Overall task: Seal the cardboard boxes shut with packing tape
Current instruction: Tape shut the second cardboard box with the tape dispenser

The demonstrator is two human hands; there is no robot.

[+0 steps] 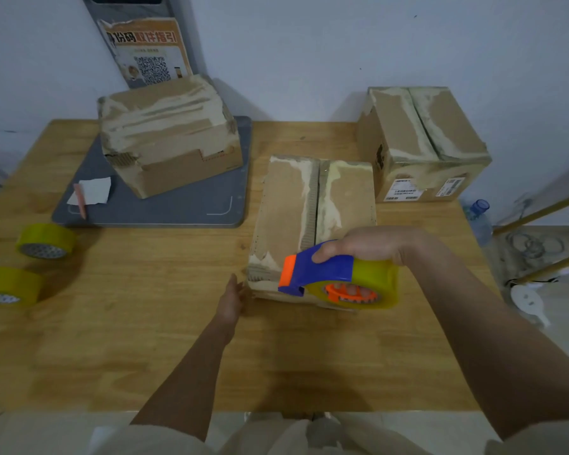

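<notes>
A flat cardboard box (286, 211) lies in the middle of the wooden table (119, 339), its top flaps closed with a seam running front to back. My right hand (362, 243) grips a blue and orange tape dispenser (329, 274) loaded with a yellow roll, held over the box's near right corner. My left hand (232, 298) rests with straight fingers against the box's near left corner. A second box (168, 133) stands on a grey mat at the back left. A third box (421, 142) stands at the back right.
Two spare yellow tape rolls (46, 239) (9, 287) lie at the table's left edge. A grey mat (165, 205) carries a pencil (80, 200) and a paper scrap. A plastic bottle (478, 218) stands off the right edge. A poster board leans on the wall.
</notes>
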